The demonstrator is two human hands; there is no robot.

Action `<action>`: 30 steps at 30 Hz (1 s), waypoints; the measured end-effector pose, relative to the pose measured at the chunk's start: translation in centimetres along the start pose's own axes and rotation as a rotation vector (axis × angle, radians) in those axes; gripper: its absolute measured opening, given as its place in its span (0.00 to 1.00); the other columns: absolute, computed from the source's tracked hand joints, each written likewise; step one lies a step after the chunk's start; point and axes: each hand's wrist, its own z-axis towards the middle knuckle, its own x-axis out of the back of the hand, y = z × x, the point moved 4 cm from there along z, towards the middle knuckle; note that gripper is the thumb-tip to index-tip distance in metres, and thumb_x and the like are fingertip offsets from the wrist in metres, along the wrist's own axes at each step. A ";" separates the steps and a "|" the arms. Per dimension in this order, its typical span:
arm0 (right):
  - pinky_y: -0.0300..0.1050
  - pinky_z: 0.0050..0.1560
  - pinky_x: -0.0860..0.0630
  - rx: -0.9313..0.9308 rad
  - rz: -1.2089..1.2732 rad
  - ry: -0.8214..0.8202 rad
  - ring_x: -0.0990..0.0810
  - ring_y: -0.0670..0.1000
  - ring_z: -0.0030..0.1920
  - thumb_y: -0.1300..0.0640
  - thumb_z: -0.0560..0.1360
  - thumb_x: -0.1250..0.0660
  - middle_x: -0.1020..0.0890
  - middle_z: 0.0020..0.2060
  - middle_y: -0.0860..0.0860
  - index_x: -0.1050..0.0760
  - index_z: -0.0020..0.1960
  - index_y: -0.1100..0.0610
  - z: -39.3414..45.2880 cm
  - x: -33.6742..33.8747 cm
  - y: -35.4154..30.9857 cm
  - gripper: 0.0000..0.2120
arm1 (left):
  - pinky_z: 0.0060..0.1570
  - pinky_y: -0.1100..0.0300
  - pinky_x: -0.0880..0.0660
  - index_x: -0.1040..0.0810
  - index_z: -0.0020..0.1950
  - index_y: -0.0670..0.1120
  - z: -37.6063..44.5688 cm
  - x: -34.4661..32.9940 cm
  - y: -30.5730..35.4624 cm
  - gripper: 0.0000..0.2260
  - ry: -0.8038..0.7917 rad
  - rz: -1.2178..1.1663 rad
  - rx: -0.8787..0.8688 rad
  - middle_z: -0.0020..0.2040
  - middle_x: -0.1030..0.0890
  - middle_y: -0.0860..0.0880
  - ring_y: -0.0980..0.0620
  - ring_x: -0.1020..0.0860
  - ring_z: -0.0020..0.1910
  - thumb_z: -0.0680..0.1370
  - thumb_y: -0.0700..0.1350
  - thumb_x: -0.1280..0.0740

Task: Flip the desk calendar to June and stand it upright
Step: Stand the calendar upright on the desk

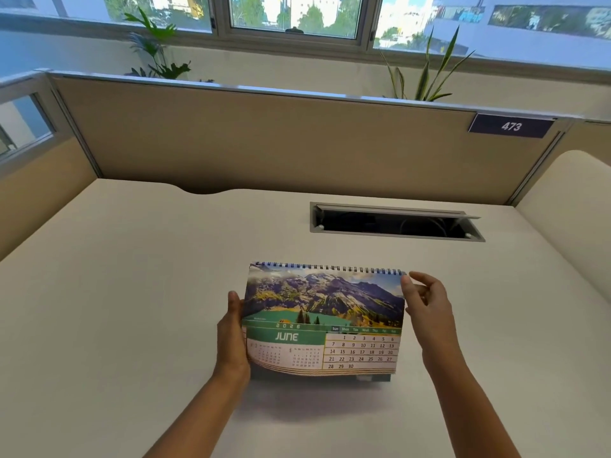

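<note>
The spiral-bound desk calendar (325, 317) faces me with the June 2026 page showing: a mountain photo above, a green JUNE banner and the date grid below. It tilts back with its spiral edge on top and its lower edge at the white desk (132, 292). My left hand (233, 338) grips its left edge, thumb at the front. My right hand (428, 307) is at the right edge near the upper corner, thumb on the page edge and the other fingers spread behind. Whether the base rests fully on the desk is hidden.
An open cable hatch (395, 221) is sunk into the desk behind the calendar. A tan partition (264, 140) with a "473" plate (510, 126) closes the far side. A side partition stands at left, a rounded white panel (568, 206) at right. Plants stand beyond the partition.
</note>
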 end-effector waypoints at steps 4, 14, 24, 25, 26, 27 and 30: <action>0.39 0.35 0.20 0.088 0.009 0.026 0.22 0.51 0.52 0.46 0.73 0.38 0.24 0.55 0.48 0.33 0.58 0.46 -0.2 0.1 -1.3 0.14 | 0.31 0.56 0.19 0.19 0.44 0.49 0.6 -0.6 1.6 0.25 -0.038 0.042 -0.038 0.35 0.14 0.48 0.46 0.16 0.36 0.67 0.66 0.44; 0.38 0.41 0.26 0.133 -0.044 0.035 0.23 0.53 0.51 0.49 0.75 0.38 0.22 0.50 0.53 0.32 0.55 0.52 0.9 -0.3 -0.2 0.12 | 0.33 0.65 0.37 0.25 0.36 0.50 0.6 -1.3 4.6 0.27 0.133 0.392 0.007 0.34 0.23 0.53 0.58 0.26 0.34 0.68 0.68 0.53; 0.29 0.22 0.29 -0.041 0.022 -0.044 0.23 0.45 0.39 0.44 0.75 0.41 0.22 0.41 0.46 0.30 0.53 0.52 2.8 -1.9 -0.5 0.13 | 0.28 0.61 0.32 0.25 0.35 0.46 2.4 -2.6 5.8 0.19 0.141 0.344 0.058 0.35 0.20 0.47 0.50 0.22 0.32 0.75 0.59 0.42; 0.29 0.22 0.30 -0.039 0.028 -0.034 0.24 0.45 0.39 0.45 0.75 0.40 0.22 0.40 0.46 0.29 0.52 0.52 3.1 -2.0 -0.7 0.12 | 0.27 0.61 0.33 0.26 0.34 0.45 2.5 -2.6 6.0 0.18 0.146 0.344 0.062 0.34 0.21 0.47 0.51 0.23 0.31 0.75 0.58 0.42; 0.30 0.24 0.30 -0.040 0.033 -0.026 0.24 0.45 0.39 0.46 0.75 0.39 0.22 0.41 0.47 0.28 0.51 0.52 3.4 -2.1 -0.9 0.11 | 0.27 0.61 0.33 0.27 0.33 0.45 2.7 -2.6 6.1 0.18 0.154 0.343 0.067 0.33 0.21 0.47 0.51 0.23 0.30 0.74 0.57 0.42; 0.31 0.26 0.30 -0.046 0.041 -0.019 0.24 0.46 0.39 0.47 0.75 0.38 0.22 0.41 0.48 0.28 0.51 0.52 3.6 -2.3 -1.0 0.10 | 0.27 0.61 0.33 0.27 0.33 0.44 3.0 -2.6 6.1 0.18 0.163 0.338 0.075 0.32 0.22 0.46 0.51 0.24 0.29 0.74 0.56 0.42; 0.35 0.28 0.28 -0.103 0.092 0.002 0.22 0.47 0.39 0.48 0.74 0.37 0.22 0.42 0.49 0.30 0.52 0.52 3.9 -3.2 -0.8 0.11 | 0.28 0.60 0.30 0.27 0.33 0.44 3.4 -2.7 5.7 0.18 0.184 0.307 0.112 0.32 0.22 0.45 0.49 0.23 0.30 0.74 0.56 0.41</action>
